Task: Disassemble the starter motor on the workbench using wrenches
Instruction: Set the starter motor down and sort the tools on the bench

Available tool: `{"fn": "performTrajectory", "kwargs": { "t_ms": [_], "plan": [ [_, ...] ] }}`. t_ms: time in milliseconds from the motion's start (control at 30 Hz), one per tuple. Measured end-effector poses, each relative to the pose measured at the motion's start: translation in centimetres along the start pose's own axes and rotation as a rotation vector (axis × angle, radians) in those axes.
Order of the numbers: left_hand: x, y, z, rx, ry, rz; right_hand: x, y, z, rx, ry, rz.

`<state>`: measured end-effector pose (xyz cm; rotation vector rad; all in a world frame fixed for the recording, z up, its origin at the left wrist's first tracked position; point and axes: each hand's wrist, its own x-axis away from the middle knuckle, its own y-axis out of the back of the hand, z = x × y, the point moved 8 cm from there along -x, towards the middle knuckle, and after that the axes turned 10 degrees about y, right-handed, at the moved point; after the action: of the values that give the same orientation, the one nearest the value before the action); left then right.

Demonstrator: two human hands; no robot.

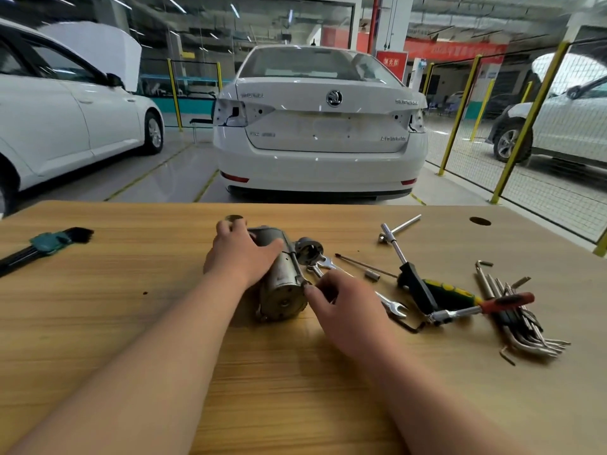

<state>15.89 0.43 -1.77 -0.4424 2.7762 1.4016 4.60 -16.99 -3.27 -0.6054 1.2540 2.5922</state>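
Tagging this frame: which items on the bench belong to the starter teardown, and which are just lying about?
In the job:
starter motor
left hand steadying it
right hand at its long through-bolt
open-end wrench

Lying about:
green-holder hex key set
loose hex keys
ratchet
T-handle socket wrench

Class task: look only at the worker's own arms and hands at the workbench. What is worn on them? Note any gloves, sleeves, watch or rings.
Nothing is worn. The left hand and right hand are bare, without gloves. Both forearms are uncovered as far as the picture shows, with no sleeves in view. No watch, ring or bracelet is visible.
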Motion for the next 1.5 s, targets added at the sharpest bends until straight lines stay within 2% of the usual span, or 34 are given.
{"fn": "performTrajectory", "kwargs": {
  "t_ms": [100, 200, 367, 400, 467, 500, 567, 633, 700, 733, 767, 867, 933, 1000, 1100, 1233, 1333, 1367, 1500],
  "plan": [
    [0.9, 0.4, 0.7, -0.042, 0.036, -0.1, 0.1, 0.3, -0.4, 0.04, -0.006, -0.033],
    [2.7, 1.0, 1.4, -0.109, -0.007, -0.24, 0.2, 1.1, -1.6, -0.012, -0.048, -0.083],
    [6.4, 2.7, 3.2, 0.029, -0.075, -0.391, 0.3, 2.2, -3.3, -0.15, -0.101, -0.107],
    [7.1, 3.3, 2.9, 0.036, -0.129, -0.431, 0.2, 2.4, -3.6, -0.172, -0.108, -0.107],
    [8.9, 3.7, 0.6, 0.004, -0.345, -0.493, 0.2, 2.8, -3.8, -0.194, -0.115, -0.105],
    [9.9, 3.2, -0.9, -0.037, -0.476, -0.478, 0.2, 3.0, -3.7, -0.181, -0.112, -0.101],
    [11.6, 0.6, -3.5, -0.166, -0.669, -0.332, 0.6, 3.6, -3.2, -0.108, -0.082, -0.118],
    [12.1, -1.5, -4.0, -0.22, -0.681, -0.173, 1.1, 5.0, -2.4, 0.058, -0.005, -0.158],
    [11.7, -2.1, -3.4, -0.216, -0.656, -0.146, 2.0, 6.7, -2.6, 0.15, 0.005, -0.181],
    [11.5, -2.1, -3.2, -0.219, -0.654, -0.153, 2.7, 7.6, -3.6, 0.093, -0.063, -0.21],
    [11.5, -2.1, -3.1, -0.219, -0.652, -0.154, 3.6, 8.5, -5.3, -0.079, -0.199, -0.278],
    [11.7, -2.1, -3.3, -0.241, -0.641, -0.147, 8.2, 8.1, -9.6, -0.971, -0.747, -0.559],
    [11.9, -2.2, -3.3, -0.269, -0.631, -0.155, 10.1, 7.6, -10.0, -1.209, -0.895, -0.657],
    [11.8, -2.3, -3.1, -0.293, -0.608, -0.154, 10.6, 8.0, -9.7, -1.296, -0.919, -0.76],
    [11.9, -2.5, -2.7, -0.301, -0.555, -0.167, 10.1, 8.5, -9.0, -1.277, -0.929, -0.81],
    [12.3, -2.4, -2.5, -0.315, -0.506, -0.22, 8.5, 7.9, -9.0, -1.124, -1.033, -0.634],
    [12.5, -2.2, -2.4, -0.318, -0.489, -0.243, 7.8, 8.2, -10.3, -0.813, -1.046, -0.491],
    [12.5, -2.2, -2.4, -0.315, -0.482, -0.243, 7.4, 8.4, -10.7, -0.685, -1.001, -0.467],
    [12.5, -2.2, -2.4, -0.298, -0.475, -0.245, 5.4, 10.3, -9.7, -0.404, -0.627, -0.662]
  ]
}}
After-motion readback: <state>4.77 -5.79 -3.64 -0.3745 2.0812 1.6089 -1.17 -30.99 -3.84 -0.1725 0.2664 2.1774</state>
